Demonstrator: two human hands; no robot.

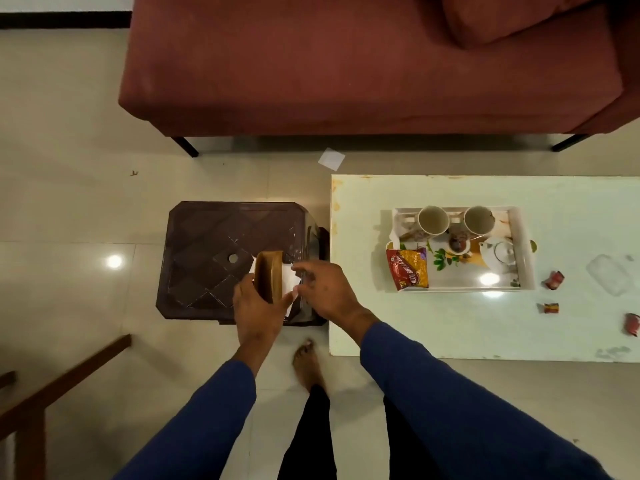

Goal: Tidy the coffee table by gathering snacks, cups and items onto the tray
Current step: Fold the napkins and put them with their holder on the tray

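The left hand [258, 311] is closed around the lower end of a tan wooden napkin holder [268, 276], held upright over a dark brown plastic stool [214, 251]. The right hand [327, 289], fingers loosely curled, pinches the white paper napkins [290, 279] sticking out of it. Farther right, on the white coffee table [433, 323], the white rectangular tray [524, 251] holds a red-and-yellow snack packet [408, 268], two cream cups [433, 220] and a white teapot [498, 254].

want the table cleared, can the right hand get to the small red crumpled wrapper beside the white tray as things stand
Probably not yet: the right hand is busy over the brown plastic stool, handling white napkins; the red wrapper itself lies unobstructed.
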